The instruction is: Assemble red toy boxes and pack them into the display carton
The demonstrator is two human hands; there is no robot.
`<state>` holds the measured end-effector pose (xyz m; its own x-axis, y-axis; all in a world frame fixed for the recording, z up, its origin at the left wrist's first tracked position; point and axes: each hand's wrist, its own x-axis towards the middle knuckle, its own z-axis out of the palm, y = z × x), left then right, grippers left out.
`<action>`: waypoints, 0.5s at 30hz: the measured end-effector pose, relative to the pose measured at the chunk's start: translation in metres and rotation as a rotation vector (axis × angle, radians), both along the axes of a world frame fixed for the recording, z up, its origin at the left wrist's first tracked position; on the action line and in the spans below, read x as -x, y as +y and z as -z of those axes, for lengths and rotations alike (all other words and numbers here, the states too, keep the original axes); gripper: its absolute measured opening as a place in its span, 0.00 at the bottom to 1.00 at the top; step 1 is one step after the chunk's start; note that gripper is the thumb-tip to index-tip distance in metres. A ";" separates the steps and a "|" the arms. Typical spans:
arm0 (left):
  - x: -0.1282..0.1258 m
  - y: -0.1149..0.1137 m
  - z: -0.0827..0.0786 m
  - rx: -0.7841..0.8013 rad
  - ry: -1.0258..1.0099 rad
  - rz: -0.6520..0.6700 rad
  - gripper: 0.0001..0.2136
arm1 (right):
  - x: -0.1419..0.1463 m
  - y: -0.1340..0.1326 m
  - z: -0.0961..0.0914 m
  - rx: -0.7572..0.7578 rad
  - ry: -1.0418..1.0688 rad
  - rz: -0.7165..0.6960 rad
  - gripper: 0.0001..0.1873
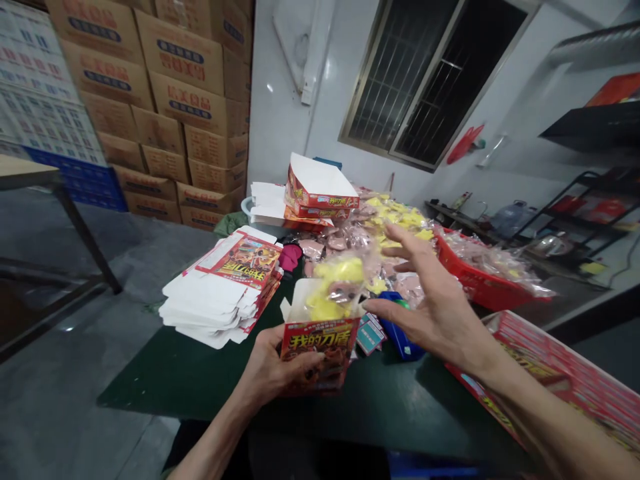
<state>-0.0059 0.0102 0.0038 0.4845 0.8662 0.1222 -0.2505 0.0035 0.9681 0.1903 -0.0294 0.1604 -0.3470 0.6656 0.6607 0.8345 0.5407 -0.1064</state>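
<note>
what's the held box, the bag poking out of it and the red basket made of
Box: probably thin card, perhaps glossy; printed outside, white inside. Bag: likely clear plastic film, given its wrinkled shine. Red basket: apparently smooth plastic, evenly coloured.

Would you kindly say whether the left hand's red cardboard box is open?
The box is open: a yellow, plastic-wrapped packet protrudes from its top.

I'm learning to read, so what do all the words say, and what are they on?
"我的刀盾": small red printed cardboard box in the left hand.
"我的刀盾": red-and-white flattened cardboard carton topping the pile.
"我的刀盾": white-topped red cardboard box behind.
Partly covered: yellow letters, long red cardboard box.
Too blurred or small: brown cardboard cartons, teal card, other print.
</note>
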 end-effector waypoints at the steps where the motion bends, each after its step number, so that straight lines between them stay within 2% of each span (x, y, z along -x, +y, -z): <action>1: 0.000 -0.001 -0.001 -0.007 0.019 0.037 0.16 | 0.000 0.003 0.005 0.032 0.046 -0.030 0.37; 4: 0.001 -0.002 0.000 -0.006 0.040 0.105 0.17 | 0.004 0.008 0.015 0.028 0.104 -0.139 0.21; 7: 0.004 -0.001 0.009 -0.018 0.029 0.096 0.17 | 0.007 0.009 0.019 0.104 0.029 -0.197 0.05; 9: 0.006 0.000 0.015 -0.048 0.038 0.084 0.16 | 0.007 0.009 0.021 0.235 0.019 -0.193 0.03; 11: 0.009 0.000 0.018 -0.081 0.045 0.072 0.16 | 0.008 0.009 0.023 0.321 0.069 -0.164 0.05; 15: 0.009 0.000 0.012 -0.153 0.021 0.036 0.17 | 0.017 0.002 0.023 0.326 0.058 -0.119 0.08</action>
<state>-0.0154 0.0101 -0.0077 0.5186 0.8204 0.2410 -0.2329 -0.1357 0.9630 0.1731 -0.0270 0.1379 -0.4030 0.8017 0.4414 0.7548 0.5639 -0.3350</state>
